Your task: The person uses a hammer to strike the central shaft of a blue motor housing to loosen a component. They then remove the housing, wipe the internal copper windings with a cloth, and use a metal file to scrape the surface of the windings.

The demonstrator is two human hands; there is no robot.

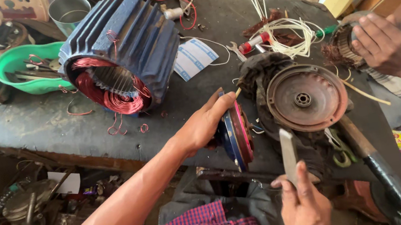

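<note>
Motor end cover (238, 136), blue with a pink rim, stands on edge gripped in your left hand (205, 125), while your right hand (302, 202) pinches a flat metal blade (288, 155) just beside it.

Stator (238, 136): a round disc with blue and pink rims, standing on edge at the near edge of the bench, just left of the rotor cover. Blade (288, 155): a flat grey metal strip, upright, near side, just below the rusty round rotor cover (306, 97).
</note>
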